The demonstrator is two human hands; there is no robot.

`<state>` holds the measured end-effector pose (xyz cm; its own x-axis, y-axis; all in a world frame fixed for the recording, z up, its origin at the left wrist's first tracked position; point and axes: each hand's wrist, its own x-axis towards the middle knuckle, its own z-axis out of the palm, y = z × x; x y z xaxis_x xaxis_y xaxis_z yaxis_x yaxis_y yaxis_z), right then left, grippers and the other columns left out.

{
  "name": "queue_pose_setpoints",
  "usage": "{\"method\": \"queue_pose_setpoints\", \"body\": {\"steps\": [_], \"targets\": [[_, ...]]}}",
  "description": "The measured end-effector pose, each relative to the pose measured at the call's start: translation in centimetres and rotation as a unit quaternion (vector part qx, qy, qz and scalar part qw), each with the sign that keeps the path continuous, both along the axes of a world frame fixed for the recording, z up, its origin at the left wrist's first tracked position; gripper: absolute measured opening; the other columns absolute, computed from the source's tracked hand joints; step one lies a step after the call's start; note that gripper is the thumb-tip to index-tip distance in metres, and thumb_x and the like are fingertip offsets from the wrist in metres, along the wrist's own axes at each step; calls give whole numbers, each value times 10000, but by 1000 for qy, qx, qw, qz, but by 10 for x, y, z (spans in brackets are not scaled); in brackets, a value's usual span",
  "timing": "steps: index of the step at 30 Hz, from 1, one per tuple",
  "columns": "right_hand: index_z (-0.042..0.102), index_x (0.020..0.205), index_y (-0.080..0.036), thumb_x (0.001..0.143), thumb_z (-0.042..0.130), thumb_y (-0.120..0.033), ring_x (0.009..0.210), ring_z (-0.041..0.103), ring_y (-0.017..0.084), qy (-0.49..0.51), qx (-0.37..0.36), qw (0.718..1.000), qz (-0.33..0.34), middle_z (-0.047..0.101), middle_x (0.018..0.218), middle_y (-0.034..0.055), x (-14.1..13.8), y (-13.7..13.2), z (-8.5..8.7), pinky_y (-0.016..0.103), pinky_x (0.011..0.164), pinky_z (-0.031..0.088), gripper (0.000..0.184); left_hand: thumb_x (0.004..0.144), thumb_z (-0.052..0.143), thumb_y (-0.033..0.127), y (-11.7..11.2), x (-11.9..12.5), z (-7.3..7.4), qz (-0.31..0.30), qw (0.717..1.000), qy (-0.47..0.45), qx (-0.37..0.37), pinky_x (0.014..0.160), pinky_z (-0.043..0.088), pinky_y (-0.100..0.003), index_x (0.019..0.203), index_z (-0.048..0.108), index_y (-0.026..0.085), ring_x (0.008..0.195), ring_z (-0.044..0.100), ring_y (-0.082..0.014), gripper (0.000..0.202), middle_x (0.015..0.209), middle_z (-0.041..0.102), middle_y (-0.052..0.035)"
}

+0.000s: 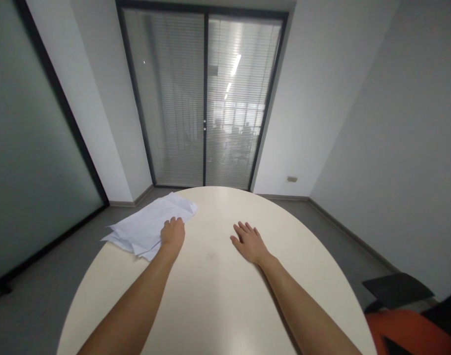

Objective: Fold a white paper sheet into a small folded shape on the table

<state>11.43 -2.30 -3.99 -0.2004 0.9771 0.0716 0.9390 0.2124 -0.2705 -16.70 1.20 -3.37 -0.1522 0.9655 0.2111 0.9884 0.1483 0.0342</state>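
Paper: a small loose pile of white sheets [147,228] at left of centre in the frame, near the left edge of the table; the sheets overlap and are creased, so an exact count cannot be told.
Hands: two, both bare, both on the table top.
Left hand: [172,233] rests on the pile's right side, fingers curled down onto the top sheet; whether it pinches the sheet cannot be told.
Right hand: [248,241] lies flat at centre of the frame, fingers together and stretched out, holding nothing, well apart from the pile.
Long axis: the pile runs from lower left to upper right in the frame, its pointed corner toward the glass doors.
Surface: one rounded cream table [218,296], smooth and matt.
Room: grey walls, grey floor, two glass door panels with blinds [205,98] at top centre, frosted glass at left.
Chair: one orange-and-black chair [406,320] at lower right.
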Motion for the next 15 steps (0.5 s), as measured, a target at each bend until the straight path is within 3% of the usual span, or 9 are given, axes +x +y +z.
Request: {"method": "queue_pose_setpoints", "body": {"steps": [8,15], "targets": [[379,1521,-200,992,348,-531,1501,183,314,-2,-1,1000,-1,281,1618,101,1,0,0,507,1189,120,625,975,424,393,1,-1,-6,10,999,3,47,925,450,-463,1175,651,162,1189,531,-342,381,1276,606,-173],[390,1515,-198,992,357,-525,1496,191,327,3,3,1000,1,290,1614,104,1,-1,2,522,1186,121,617,989,408,335,-1,-1,2,-6,1000,-10,17,849,483,-350,1130,639,148,1098,596,-277,329,1173,652,-149]]}}
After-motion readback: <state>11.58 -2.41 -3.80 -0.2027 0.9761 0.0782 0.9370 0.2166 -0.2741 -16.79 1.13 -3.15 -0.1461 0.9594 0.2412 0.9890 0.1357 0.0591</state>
